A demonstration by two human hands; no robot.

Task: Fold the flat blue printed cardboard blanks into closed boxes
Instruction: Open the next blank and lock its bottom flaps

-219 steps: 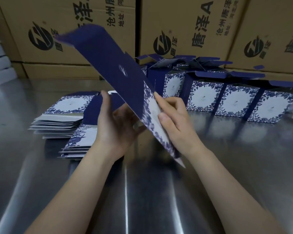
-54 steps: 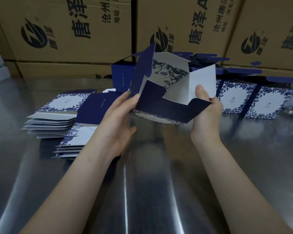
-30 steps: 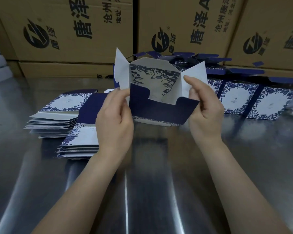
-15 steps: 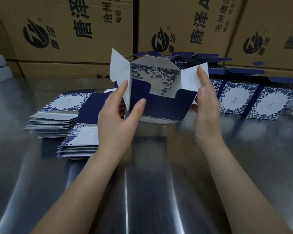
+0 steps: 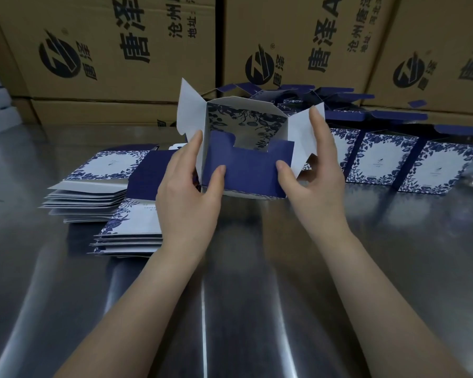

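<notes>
Blue half-folded box (image 5: 247, 170) is up above the steel table (image 5: 257, 309), both thumbs pressing its front flap; left hand (image 5: 187, 197) and right hand (image 5: 316, 181) grip its sides. Left of the box lie flat blanks (image 5: 104, 186), right of it finished boxes (image 5: 410, 162).

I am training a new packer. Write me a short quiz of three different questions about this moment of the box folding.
1. True or false: the box being folded is already closed at the end facing the camera.
2. Which flap do both thumbs press? A) the dark blue notched flap B) the white side flap C) the floral flap
3. Fill in: the stacks of flat blanks lie beside the person's ____ hand.

Key
1. False; its flaps stand open.
2. A; left hand and right hand hold it.
3. left
</notes>
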